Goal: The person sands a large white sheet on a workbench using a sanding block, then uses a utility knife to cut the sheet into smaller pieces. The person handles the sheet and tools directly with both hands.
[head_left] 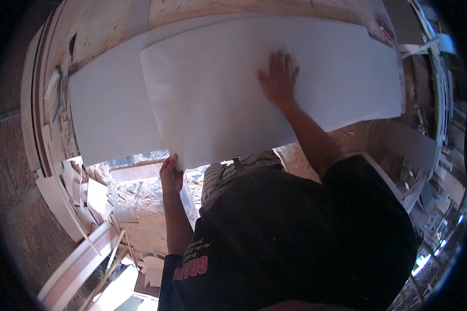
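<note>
While the wooden table (101, 36) stretches across the far side of the view, its brown, dusty, scuffed top shows mostly beyond and to the left of two large white sheets. The upper sheet (212, 98) is smooth, thin and matt, with its long axis running left to right across the person's front and a small step cut in its far right corner. Its left edge lifts in a soft curve over the lower sheet (106, 111), equally pale and flat, which shows at the left and as a sliver along the far edge. Down at the lower left lies a straight-sided plank (80, 264), bent only by the lens.

Directly beneath the right hand (278, 80) is the upper sheet's broad middle; that palm is down, fingers spread. Nearer the body, the left hand (171, 173) is closest to the sheet's near left corner, which it seems to pinch between thumb and fingers. Smallest is a slim blue object (57, 113) on the table's left, too small to identify.
</note>
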`<state>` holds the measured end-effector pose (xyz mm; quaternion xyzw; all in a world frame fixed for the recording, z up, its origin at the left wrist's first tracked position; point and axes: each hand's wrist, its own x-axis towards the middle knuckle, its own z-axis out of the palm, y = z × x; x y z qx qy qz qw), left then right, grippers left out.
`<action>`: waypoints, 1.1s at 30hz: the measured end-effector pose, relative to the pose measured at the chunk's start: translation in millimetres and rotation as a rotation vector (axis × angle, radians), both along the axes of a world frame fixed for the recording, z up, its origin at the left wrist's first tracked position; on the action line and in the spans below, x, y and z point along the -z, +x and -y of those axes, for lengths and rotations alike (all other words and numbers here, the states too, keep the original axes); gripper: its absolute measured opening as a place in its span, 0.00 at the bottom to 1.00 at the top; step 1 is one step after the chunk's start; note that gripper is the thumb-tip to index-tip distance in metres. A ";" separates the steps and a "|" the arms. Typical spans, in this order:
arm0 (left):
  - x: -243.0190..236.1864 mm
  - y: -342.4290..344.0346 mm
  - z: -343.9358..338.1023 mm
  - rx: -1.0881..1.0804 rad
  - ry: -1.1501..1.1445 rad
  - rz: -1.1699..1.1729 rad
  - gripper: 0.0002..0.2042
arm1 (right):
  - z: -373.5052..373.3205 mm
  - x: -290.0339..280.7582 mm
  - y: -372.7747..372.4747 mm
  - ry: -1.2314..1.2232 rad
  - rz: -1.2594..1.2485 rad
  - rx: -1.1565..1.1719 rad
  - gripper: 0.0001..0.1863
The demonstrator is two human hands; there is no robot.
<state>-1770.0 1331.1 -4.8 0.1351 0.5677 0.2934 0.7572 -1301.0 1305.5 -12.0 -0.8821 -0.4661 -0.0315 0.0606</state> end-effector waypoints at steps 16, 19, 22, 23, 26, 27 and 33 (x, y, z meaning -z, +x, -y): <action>18.9 -9.1 -47.2 0.220 0.000 0.244 0.06 | 124.2 -8.0 -133.9 -0.080 -0.041 0.156 0.41; 14.8 -6.4 -52.2 0.298 -0.006 0.167 0.09 | 65.9 -14.5 -128.7 -0.077 -0.075 0.078 0.42; 22.2 -7.3 -54.9 0.317 -0.057 0.129 0.14 | -0.4 -16.8 -108.7 -0.022 -0.059 0.004 0.42; 12.4 -2.6 -55.5 0.314 -0.086 0.123 0.15 | -23.1 -15.4 -99.8 -0.002 -0.044 -0.005 0.42; 7.6 -1.5 -57.9 0.342 -0.150 0.123 0.18 | -91.9 -8.9 -75.3 0.046 -0.005 -0.033 0.40; 5.3 1.7 -61.0 0.358 -0.183 0.107 0.18 | -116.7 -5.5 -64.0 0.056 0.015 -0.040 0.40; -2.5 13.7 -78.2 0.402 -0.175 0.106 0.27 | -236.8 13.1 -8.9 0.105 0.075 -0.011 0.40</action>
